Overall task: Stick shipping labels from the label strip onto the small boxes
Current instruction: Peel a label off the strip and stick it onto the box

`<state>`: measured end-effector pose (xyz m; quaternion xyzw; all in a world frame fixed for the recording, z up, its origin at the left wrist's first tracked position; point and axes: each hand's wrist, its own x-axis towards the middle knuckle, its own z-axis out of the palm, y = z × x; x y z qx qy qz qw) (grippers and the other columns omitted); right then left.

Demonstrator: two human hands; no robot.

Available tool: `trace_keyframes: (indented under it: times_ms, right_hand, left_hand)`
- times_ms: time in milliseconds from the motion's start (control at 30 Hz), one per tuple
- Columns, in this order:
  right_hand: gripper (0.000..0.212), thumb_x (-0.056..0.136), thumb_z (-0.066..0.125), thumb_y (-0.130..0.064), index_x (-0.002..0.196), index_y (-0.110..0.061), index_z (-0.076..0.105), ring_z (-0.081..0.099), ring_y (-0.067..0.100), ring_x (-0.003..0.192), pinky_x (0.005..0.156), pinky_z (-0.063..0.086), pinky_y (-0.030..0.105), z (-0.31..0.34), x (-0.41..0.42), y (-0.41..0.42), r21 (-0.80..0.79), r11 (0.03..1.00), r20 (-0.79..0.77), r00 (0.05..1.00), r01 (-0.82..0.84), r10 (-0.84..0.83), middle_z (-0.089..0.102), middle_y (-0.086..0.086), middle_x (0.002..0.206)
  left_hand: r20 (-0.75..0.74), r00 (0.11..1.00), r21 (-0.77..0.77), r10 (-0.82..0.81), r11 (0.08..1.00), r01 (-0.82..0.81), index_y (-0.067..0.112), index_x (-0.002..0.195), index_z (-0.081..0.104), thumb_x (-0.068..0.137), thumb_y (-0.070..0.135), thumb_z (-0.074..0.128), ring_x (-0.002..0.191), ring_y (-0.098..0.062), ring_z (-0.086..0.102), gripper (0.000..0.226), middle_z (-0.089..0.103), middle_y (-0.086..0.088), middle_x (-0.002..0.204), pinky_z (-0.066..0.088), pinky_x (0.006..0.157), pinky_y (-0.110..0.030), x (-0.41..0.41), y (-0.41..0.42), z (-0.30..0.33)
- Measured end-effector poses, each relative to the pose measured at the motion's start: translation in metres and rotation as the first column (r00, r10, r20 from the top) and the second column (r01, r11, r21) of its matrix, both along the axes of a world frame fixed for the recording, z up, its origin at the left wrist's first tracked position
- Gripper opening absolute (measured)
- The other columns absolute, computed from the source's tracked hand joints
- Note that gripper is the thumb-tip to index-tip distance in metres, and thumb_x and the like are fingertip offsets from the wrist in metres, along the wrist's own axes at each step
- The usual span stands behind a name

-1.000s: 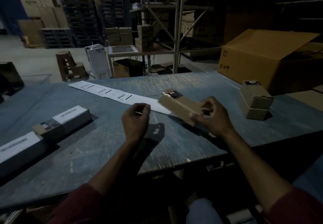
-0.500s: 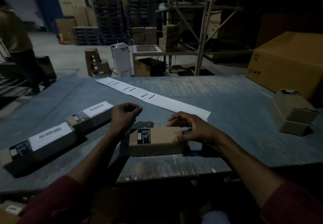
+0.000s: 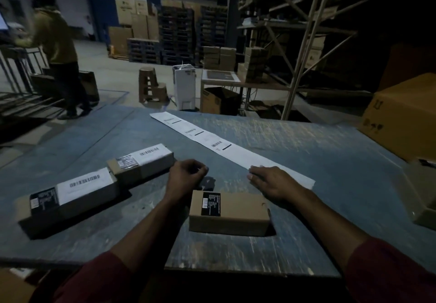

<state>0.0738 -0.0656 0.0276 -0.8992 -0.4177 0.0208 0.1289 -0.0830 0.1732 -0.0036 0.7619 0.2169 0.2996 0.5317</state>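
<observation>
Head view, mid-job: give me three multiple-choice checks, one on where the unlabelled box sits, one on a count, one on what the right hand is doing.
1. Where is the small box that has no white label?
A. between the two forearms, near the table's front edge
B. on top of the label strip
C. on the big carton at the right

2. How many long boxes at the left carry a white barcode label?
A. none
B. two
C. four

3. What is the right hand doing?
A. gripping the small box
B. resting on the near end of the label strip
C. raised off the table

Key: 1 A, the box lies between the arms, clear of the strip. 2 B, the nearer long box and the farther long box each show one. 3 B, its fingers lie flat on the strip's end.
</observation>
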Motion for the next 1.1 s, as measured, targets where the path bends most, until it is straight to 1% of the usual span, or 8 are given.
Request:
trace_keyframes:
  times_ms: [67, 200, 400, 533, 700, 833, 933, 1100]
  right_hand:
    - [0.054, 0.102, 0.041, -0.066, 0.135, -0.031, 0.066, 0.068, 0.024, 0.118, 0.096, 0.055, 0.039, 0.004, -0.007, -0.028, 0.057, 0.997, 0.069, 0.996, 0.047, -0.051, 0.072, -0.001, 0.133]
    - [0.028, 0.096, 0.062, -0.057, 0.103, -0.035, 0.078, 0.072, 0.010, 0.081, 0.073, 0.058, 0.031, 0.018, -0.017, -0.083, 0.064, 0.992, 0.181, 0.976, 0.112, -0.122, 0.080, -0.012, 0.096]
    - [0.023, 0.084, 0.075, -0.052, 0.090, -0.030, 0.079, 0.070, 0.008, 0.076, 0.069, 0.057, 0.030, 0.023, -0.005, -0.087, 0.045, 0.987, 0.081, 0.984, 0.155, -0.158, 0.078, -0.012, 0.086]
    - [0.031, 0.091, 0.075, -0.040, 0.118, -0.025, 0.076, 0.071, 0.017, 0.106, 0.085, 0.050, 0.026, 0.024, 0.012, -0.043, 0.119, 0.979, -0.072, 0.985, 0.167, -0.160, 0.077, -0.002, 0.114]
    - [0.073, 0.087, 0.081, -0.033, 0.151, -0.012, 0.052, 0.062, 0.028, 0.129, 0.105, 0.049, 0.033, 0.026, 0.028, 0.012, -0.076, 0.986, -0.159, 0.974, 0.150, -0.160, 0.063, 0.011, 0.145]
    - [0.042, 0.078, 0.086, -0.021, 0.118, -0.010, 0.077, 0.074, 0.027, 0.097, 0.083, 0.061, 0.037, 0.024, 0.041, 0.021, -0.053, 0.978, -0.257, 0.943, 0.204, -0.211, 0.078, 0.011, 0.112]
    - [0.018, 0.077, 0.079, -0.008, 0.090, 0.004, 0.078, 0.071, 0.023, 0.067, 0.063, 0.056, 0.033, 0.024, 0.056, 0.014, 0.006, 0.970, -0.382, 0.897, 0.244, -0.223, 0.078, 0.015, 0.079]
    - [0.024, 0.082, 0.081, -0.001, 0.094, 0.018, 0.071, 0.061, 0.015, 0.061, 0.056, 0.047, 0.020, 0.034, 0.070, -0.001, 0.201, 0.891, -0.587, 0.778, 0.407, -0.224, 0.064, 0.008, 0.073]
  left_hand:
    - [-0.003, 1.000, 0.024, -0.018, 1.000, 0.019, 0.010, 0.087, 0.080, 0.090, 0.015, 0.081, 0.061, -0.013, 0.069, 0.006, 0.076, -0.003, 0.071, 0.062, 0.062, -0.037, 0.000, -0.001, -0.001]
    - [-0.026, 0.999, 0.077, -0.044, 0.996, 0.046, 0.016, 0.084, 0.079, 0.091, 0.019, 0.081, 0.060, -0.007, 0.069, 0.008, 0.075, 0.001, 0.070, 0.058, 0.058, -0.027, 0.000, -0.004, 0.001]
    - [-0.065, 0.992, 0.040, -0.107, 0.993, 0.110, 0.015, 0.086, 0.080, 0.090, 0.019, 0.081, 0.053, -0.002, 0.063, 0.005, 0.073, 0.009, 0.062, 0.056, 0.054, -0.028, 0.003, -0.003, 0.021]
    - [-0.160, 0.973, 0.217, -0.167, 0.955, 0.199, 0.018, 0.093, 0.083, 0.089, 0.030, 0.082, 0.068, -0.010, 0.071, 0.013, 0.079, 0.002, 0.082, 0.055, 0.065, -0.028, 0.018, -0.013, 0.052]
    - [-0.320, 0.931, 0.276, -0.173, 0.923, 0.266, 0.018, 0.098, 0.082, 0.085, 0.034, 0.084, 0.077, -0.022, 0.073, 0.021, 0.079, -0.008, 0.087, 0.055, 0.072, -0.033, 0.053, -0.035, 0.061]
    - [-0.361, 0.909, 0.110, -0.208, 0.959, 0.263, 0.013, 0.103, 0.079, 0.082, 0.031, 0.087, 0.074, -0.021, 0.076, 0.029, 0.080, -0.007, 0.083, 0.062, 0.066, -0.032, 0.069, -0.038, 0.054]
    - [-0.386, 0.888, 0.064, -0.250, 0.953, 0.296, 0.010, 0.109, 0.077, 0.086, 0.026, 0.086, 0.059, -0.008, 0.068, 0.029, 0.076, -0.003, 0.081, 0.047, 0.048, -0.016, 0.073, -0.038, 0.058]
    - [-0.444, 0.868, 0.241, -0.221, 0.904, 0.353, 0.015, 0.115, 0.076, 0.085, 0.037, 0.085, 0.073, -0.015, 0.071, 0.038, 0.079, -0.002, 0.098, 0.049, 0.063, -0.024, 0.091, -0.036, 0.076]
